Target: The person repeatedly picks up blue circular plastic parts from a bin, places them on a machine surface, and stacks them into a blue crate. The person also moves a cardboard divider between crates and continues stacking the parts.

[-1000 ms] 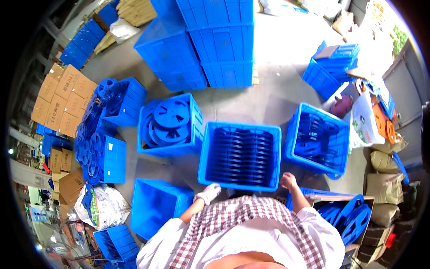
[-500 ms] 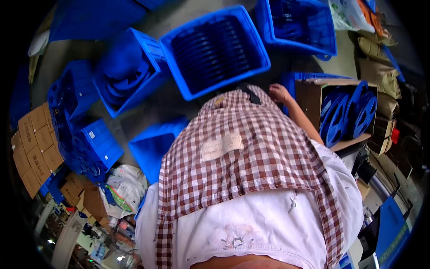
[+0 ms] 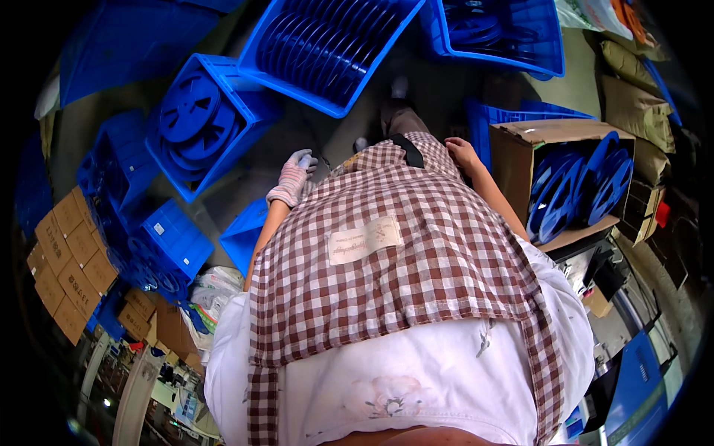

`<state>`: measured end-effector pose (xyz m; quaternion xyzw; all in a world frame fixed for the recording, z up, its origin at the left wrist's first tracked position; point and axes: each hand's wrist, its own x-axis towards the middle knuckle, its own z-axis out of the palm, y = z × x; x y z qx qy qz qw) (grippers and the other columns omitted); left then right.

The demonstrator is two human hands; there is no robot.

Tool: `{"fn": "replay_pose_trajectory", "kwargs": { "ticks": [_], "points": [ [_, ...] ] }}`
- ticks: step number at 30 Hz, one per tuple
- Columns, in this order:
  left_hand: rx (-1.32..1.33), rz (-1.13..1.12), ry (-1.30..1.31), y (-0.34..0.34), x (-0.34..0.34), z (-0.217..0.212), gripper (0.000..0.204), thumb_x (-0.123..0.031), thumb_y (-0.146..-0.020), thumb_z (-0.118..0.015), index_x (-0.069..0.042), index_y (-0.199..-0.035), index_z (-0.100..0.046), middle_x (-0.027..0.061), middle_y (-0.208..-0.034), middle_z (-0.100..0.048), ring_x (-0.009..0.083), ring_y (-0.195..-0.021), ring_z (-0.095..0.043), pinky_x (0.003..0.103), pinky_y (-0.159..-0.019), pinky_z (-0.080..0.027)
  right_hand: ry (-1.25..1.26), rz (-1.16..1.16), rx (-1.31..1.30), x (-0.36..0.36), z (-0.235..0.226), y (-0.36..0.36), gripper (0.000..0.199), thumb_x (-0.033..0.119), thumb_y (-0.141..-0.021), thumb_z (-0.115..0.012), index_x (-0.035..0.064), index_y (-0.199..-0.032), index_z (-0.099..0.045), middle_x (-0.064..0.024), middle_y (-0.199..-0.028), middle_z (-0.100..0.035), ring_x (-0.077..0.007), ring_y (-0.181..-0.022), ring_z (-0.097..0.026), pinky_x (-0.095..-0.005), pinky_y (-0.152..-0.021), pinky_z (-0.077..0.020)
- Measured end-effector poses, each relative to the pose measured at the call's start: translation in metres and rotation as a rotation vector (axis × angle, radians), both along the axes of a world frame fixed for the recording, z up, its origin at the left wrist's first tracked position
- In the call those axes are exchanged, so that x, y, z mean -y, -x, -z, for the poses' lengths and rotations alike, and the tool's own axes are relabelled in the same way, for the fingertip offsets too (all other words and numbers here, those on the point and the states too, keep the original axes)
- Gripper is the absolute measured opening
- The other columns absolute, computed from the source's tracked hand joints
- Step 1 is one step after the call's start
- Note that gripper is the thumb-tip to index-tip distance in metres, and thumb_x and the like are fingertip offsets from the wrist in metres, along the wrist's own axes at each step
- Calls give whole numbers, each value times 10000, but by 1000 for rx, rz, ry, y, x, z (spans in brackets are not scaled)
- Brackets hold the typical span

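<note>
My left hand (image 3: 292, 178), in a pale striped knitted glove with grey fingertips, hangs beside my apron, its fingers loosely bent and apart with nothing in them. A blue crate (image 3: 256, 123) of blue plastic reels (image 3: 190, 111) is the nearest thing beyond it. Bare and loosely curled, my right hand (image 3: 464, 154) is at my other side, with nothing visible in it. Close to its right stands an open cardboard box (image 3: 513, 160) of blue reels (image 3: 554, 186). A brown-and-white checked apron (image 3: 401, 275) covers my front.
Ahead, a blue crate (image 3: 338, 111) holds a row of upright reels. Another blue crate (image 3: 558, 44) with reels stands at the far right. Stacked cartons (image 3: 71, 260) and a blue crate (image 3: 175, 238) are at left. Brown sacks (image 3: 632, 111) lie at right.
My gloved left hand has come into view at my left side. The crate of upright reels now sits higher and further left in view. My right hand stays at my side.
</note>
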<state>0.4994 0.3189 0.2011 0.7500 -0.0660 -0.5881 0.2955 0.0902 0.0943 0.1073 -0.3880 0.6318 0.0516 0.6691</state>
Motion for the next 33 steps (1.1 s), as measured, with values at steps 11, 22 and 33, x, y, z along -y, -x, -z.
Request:
{"fn": "replay_pose_trajectory", "kwargs": {
  "ticks": [11, 22, 33],
  "points": [
    [369, 399, -248, -12, -67, 116, 353, -311, -908, -583, -76, -1169, -621, 138, -1097, -670, 247, -1045, -629, 309, -916, -466, -103, 83, 165, 141, -14, -68, 271, 198, -942, -565, 82, -1186, -578, -37, -884, -647, -122, -711, -619, -263, -599, -504],
    [267, 379, -71, 2, 96, 16, 342, -257, -909, -599, -55, -1184, -605, 118, -1070, -679, 214, -991, -633, 310, -891, -474, -118, 203, 130, 132, -24, -45, 292, 170, -957, -541, 56, -1226, -551, -45, -875, -633, -124, -683, -616, -245, -575, -499],
    [163, 230, -152, -32, 118, -11, 360, -251, -984, -474, -80, -1299, -499, 130, -1108, -652, 211, -958, -638, 336, -795, -515, 61, 109, 10, 110, 11, -7, 320, 247, -874, -627, 97, -1157, -640, -61, -885, -676, -154, -715, -641, -302, -628, -521]
  ]
}}
